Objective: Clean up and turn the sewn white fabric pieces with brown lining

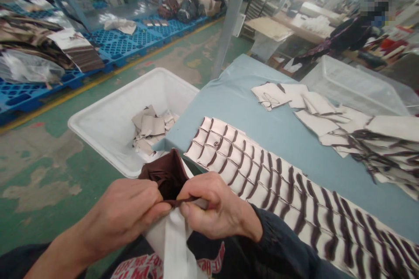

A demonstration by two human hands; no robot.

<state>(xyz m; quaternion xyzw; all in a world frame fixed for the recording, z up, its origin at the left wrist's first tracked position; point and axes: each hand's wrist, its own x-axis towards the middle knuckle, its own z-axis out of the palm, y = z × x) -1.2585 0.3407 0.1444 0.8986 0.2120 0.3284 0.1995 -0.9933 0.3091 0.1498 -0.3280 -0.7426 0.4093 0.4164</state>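
Observation:
A cream fabric bag with a brown lining [165, 170] is held up close to my body, its mouth gaping upward. My left hand [126, 205] pinches the brown rim on one side. Close beside it, my right hand [214, 207] grips the same rim between thumb and fingers. A white strap-like length of cloth [176, 244] hangs below the rim toward my lap. Just right of my hands, overlapping rows of cream fabric pieces with dark brown edges [262, 174] cover part of the table.
The table has a pale blue cover [225, 96]. A white plastic tub [98, 122] with cloth pieces stands at its left. Loose cream pieces [327, 117] and a translucent bin [356, 83] sit far right. Beyond are a metal post [231, 22], blue pallets [121, 48] and a person [347, 35].

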